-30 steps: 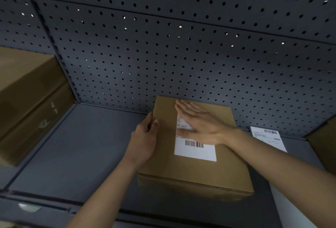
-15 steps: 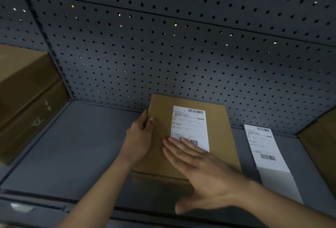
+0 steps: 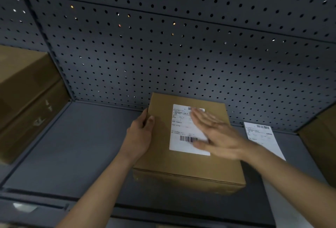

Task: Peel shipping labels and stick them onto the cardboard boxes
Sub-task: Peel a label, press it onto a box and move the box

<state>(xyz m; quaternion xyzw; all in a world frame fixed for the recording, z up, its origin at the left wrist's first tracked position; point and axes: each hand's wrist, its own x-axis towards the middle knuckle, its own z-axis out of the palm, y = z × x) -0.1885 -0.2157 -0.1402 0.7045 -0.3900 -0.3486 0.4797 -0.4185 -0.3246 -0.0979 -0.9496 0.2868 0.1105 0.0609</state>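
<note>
A flat cardboard box (image 3: 163, 160) lies on the grey shelf (image 3: 76, 147), its far end against the pegboard. A white shipping label (image 3: 181, 129) with barcodes sits on the box's top. My left hand (image 3: 140, 135) grips the box's left edge, thumb on top and fingers down the side. With its fingers straight, my right hand (image 3: 216, 135) lies flat across the label's right half, blurred by motion. A strip of further labels (image 3: 263, 137) lies on the shelf to the right of the box.
A dark pegboard wall (image 3: 181, 55) rises behind the shelf. A large cardboard box (image 3: 27, 100) stands at the left, and another box (image 3: 323, 140) shows at the right edge. The shelf's front lip (image 3: 54, 202) runs along the bottom.
My right hand slid from the label's far end down to the box's near edge, then back up onto the label's right half. My left hand kept its hold on the box's left edge.
</note>
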